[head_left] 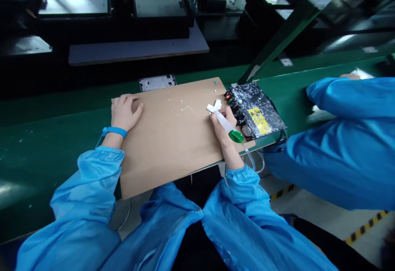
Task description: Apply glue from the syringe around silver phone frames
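Note:
My right hand (pixel 222 125) grips a dispensing syringe (pixel 224 122) with a green cap (pixel 236 136) and a clear tube running from its rear end. The syringe's front end is at a small white piece of paper or tissue (pixel 215 106) on the brown board (pixel 160 143). My left hand (pixel 125 112) rests at the board's left edge, fingers spread apart and holding nothing. A blue wrist strap (pixel 115 131) is around that wrist. White specks (pixel 182 108) lie on the board between my hands.
A black, white-smeared control box (pixel 256 108) with knobs stands right of the board. Behind the board lies a phone frame (pixel 157 82). A green post (pixel 277 40) rises at the back right. Close by on the right is a co-worker's blue sleeve (pixel 354 98).

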`<state>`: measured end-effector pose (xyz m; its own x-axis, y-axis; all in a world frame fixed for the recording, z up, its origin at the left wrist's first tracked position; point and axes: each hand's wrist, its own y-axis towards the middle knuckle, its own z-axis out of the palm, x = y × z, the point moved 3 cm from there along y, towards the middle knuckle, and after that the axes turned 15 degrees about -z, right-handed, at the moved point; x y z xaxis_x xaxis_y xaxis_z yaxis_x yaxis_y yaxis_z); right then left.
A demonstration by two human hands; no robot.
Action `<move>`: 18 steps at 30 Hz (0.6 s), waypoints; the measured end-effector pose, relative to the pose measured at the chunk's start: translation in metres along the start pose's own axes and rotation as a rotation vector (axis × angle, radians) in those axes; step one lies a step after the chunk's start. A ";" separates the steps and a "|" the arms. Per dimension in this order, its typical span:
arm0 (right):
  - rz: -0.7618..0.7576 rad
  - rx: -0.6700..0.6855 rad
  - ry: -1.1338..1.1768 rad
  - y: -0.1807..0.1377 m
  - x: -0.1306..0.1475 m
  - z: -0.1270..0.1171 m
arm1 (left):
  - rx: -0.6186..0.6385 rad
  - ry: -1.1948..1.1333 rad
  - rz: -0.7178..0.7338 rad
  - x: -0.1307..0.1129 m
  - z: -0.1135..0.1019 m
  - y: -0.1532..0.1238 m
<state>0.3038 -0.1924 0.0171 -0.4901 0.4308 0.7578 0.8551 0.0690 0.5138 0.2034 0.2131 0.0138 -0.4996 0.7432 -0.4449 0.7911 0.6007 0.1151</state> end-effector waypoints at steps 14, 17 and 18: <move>-0.131 0.015 -0.031 0.007 0.001 -0.004 | 0.041 0.010 -0.018 -0.014 -0.003 0.001; -0.095 0.009 -0.058 0.009 -0.013 0.001 | 0.021 0.033 -0.004 -0.010 -0.001 0.002; -0.073 0.008 -0.059 0.008 -0.015 0.001 | 0.017 0.032 0.000 -0.009 -0.001 0.002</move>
<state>0.3185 -0.1971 0.0092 -0.5406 0.4765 0.6934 0.8190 0.1094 0.5633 0.2088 0.2081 0.0185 -0.5105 0.7526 -0.4158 0.7969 0.5958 0.1001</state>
